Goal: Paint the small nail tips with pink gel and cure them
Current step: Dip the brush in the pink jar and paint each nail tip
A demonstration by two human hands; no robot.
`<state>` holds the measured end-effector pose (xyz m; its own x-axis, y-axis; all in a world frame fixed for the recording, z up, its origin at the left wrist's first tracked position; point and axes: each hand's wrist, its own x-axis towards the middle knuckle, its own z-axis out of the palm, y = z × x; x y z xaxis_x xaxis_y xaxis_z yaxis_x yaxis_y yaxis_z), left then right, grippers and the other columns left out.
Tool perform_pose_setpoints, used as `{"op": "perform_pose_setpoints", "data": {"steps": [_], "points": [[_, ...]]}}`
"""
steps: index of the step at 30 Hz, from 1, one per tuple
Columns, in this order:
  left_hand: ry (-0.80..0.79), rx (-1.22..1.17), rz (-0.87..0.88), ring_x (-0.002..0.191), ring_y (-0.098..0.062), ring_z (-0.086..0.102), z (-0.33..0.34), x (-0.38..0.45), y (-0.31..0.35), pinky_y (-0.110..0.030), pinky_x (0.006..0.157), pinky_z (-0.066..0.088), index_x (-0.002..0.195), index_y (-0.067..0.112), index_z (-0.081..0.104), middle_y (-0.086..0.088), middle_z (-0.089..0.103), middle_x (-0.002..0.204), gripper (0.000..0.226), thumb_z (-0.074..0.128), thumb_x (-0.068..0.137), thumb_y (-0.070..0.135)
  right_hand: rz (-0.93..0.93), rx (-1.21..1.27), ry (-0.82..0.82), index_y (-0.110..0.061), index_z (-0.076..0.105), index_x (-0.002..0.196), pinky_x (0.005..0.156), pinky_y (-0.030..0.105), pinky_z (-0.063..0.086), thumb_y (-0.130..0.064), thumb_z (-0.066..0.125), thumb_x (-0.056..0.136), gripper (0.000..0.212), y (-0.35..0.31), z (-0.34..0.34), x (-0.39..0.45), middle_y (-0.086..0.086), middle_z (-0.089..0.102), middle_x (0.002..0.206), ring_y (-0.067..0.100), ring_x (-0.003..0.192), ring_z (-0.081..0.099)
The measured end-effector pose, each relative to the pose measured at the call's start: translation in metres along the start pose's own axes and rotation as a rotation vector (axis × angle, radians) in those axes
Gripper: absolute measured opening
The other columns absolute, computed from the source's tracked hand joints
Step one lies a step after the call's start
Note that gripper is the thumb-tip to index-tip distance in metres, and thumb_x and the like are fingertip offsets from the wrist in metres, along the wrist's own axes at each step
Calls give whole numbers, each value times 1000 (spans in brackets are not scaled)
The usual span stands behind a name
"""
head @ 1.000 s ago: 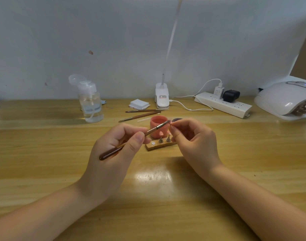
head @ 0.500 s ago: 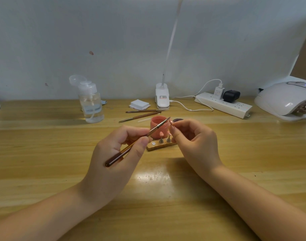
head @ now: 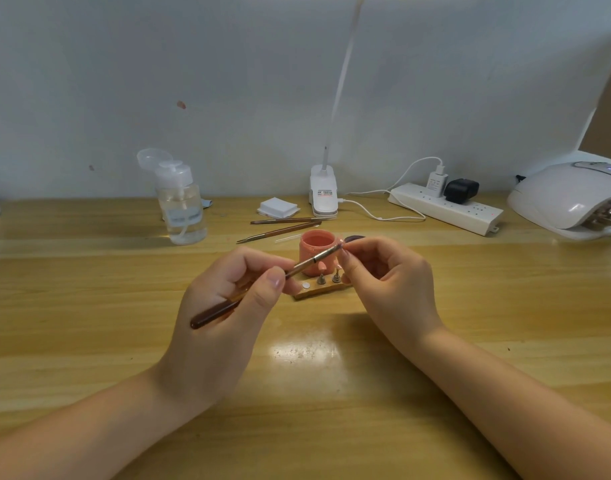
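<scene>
The left hand holds a brush. The right hand pinches a tiny nail tip at the brush's end, above the pink pot.

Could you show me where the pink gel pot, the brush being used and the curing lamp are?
pink gel pot [head: 317, 241]: head view, on the pink gel inside its open mouth.
brush [head: 309, 264]: head view, on the metal ferrule, ahead of the left hand.
curing lamp [head: 563, 192]: head view, on its white domed top.
</scene>
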<state>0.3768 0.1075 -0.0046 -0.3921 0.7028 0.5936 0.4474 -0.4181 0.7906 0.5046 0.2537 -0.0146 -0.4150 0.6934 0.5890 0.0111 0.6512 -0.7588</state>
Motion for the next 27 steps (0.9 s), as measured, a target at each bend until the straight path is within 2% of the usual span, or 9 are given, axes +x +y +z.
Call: {"op": "perform_pose_setpoints", "data": {"steps": [3,8,15,18,20,23,25,27], "points": [[22,-29,-28,89,-15,69,1,2,-1,-20,77,52,99,19,67,-1,73,90,25,55,86,36,3,-13,1,-13,71,95,68,34,57,-10,70,85,11,0,0,0,-4,71,79,10,71,67],[-30,6,-32,87,-19,69,1,0,0,-33,80,55,98,20,68,0,74,90,24,54,86,36,6,-2,2,-14,71,94,67,35,57,-9,70,85,10,0,0,0,-6,71,77,10,69,67],[50,-44,-40,88,-15,69,0,2,-3,-20,78,51,98,19,66,-1,73,89,22,56,87,36,10,-14,-1,-17,70,95,68,37,57,-12,70,85,11,0,0,0,-4,70,79,12,71,67],[33,-30,-70,88,-14,69,0,3,-5,-19,78,51,98,18,67,-1,73,89,16,58,89,29,10,-15,-3,-18,70,95,67,37,57,-11,70,85,12,0,0,0,-5,70,79,11,71,67],[-5,-24,-54,87,-14,69,0,2,-3,-20,78,52,96,21,69,-1,73,88,17,58,88,32,11,-16,1,-18,70,94,66,38,57,-11,70,85,11,0,1,0,-6,71,77,11,70,67],[-27,-121,-34,84,-18,69,-2,3,0,-21,76,52,92,20,72,-5,72,84,20,56,85,30,21,-17,20,-21,69,91,65,40,57,-13,70,86,10,0,0,0,-7,70,74,11,67,67],[56,-262,-120,79,-18,68,-4,8,-2,-23,72,52,85,19,75,-5,71,78,17,58,81,21,34,-16,35,-21,68,90,65,40,57,-14,70,86,9,0,0,1,-7,70,73,12,67,67],[182,-485,-339,70,-15,66,-6,17,-7,-26,67,49,74,17,77,-6,69,71,21,57,80,15,62,-2,58,-21,69,87,66,40,56,-15,70,86,7,-2,0,2,-7,70,72,12,66,67]]}}
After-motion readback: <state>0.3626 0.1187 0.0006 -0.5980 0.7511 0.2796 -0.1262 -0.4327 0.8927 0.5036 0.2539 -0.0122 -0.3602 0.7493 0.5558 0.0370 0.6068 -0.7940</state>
